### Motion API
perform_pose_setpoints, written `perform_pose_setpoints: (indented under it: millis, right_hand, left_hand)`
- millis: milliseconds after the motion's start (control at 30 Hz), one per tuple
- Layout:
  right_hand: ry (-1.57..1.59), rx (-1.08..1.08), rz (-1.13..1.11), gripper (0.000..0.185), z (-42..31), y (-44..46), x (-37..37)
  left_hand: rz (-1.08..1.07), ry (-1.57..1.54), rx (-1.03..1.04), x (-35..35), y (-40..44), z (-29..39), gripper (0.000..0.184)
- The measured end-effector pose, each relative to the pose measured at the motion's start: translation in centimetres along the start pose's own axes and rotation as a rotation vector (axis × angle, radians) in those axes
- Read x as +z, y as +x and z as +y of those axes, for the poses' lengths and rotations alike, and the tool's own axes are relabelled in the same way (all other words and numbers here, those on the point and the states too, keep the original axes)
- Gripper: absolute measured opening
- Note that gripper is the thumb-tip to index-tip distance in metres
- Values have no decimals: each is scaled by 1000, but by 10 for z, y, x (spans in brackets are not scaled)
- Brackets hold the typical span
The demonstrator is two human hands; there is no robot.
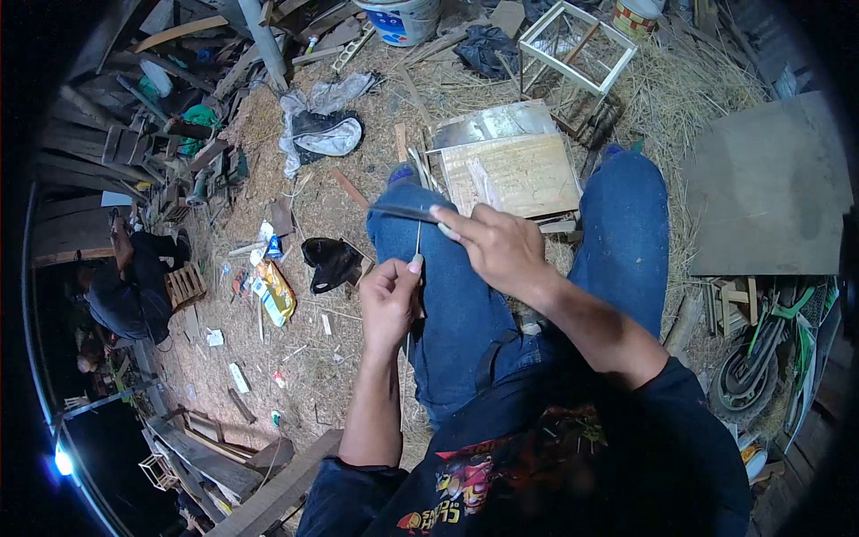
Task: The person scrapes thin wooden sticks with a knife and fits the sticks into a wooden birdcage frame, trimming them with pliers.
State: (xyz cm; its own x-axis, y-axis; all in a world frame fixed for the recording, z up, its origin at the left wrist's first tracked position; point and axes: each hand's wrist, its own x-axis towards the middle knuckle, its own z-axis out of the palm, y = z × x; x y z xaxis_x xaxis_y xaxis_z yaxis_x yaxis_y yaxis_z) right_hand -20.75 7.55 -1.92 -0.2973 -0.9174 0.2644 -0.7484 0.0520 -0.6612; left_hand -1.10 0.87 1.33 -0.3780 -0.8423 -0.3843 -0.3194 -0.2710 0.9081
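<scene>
My left hand (387, 300) is closed in a pinch around a thin pale stick (419, 238), which points up from the thumb. My right hand (503, 248) is wrapped around a knife; most of the handle is hidden in the fingers. The dark knife blade (401, 212) extends leftward above my bent knee, with the right thumb near its base. The stick's upper end reaches the blade; whether they touch I cannot tell. Under both hands is my leg in blue jeans (429, 331).
Ahead lies a wooden board (514, 174) between my feet, beside a white frame (577, 49) and a bucket (400, 20). A black bag (331, 264) and wrappers (273, 291) litter the straw-covered ground. Another person (134, 286) sits at left. A grey panel (765, 188) stands right.
</scene>
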Motion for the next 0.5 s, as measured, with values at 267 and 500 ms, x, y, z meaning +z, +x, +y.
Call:
perform_pose_setpoints:
  millis: [267,500]
  right_hand:
    - [-100,109,-88,35,12,20,3]
    - [9,15,-25,36,-1,-3,2]
  left_hand:
    - [-15,21,9,1,-1,2,34]
    - [-4,-9,9,-3,2,-4,34]
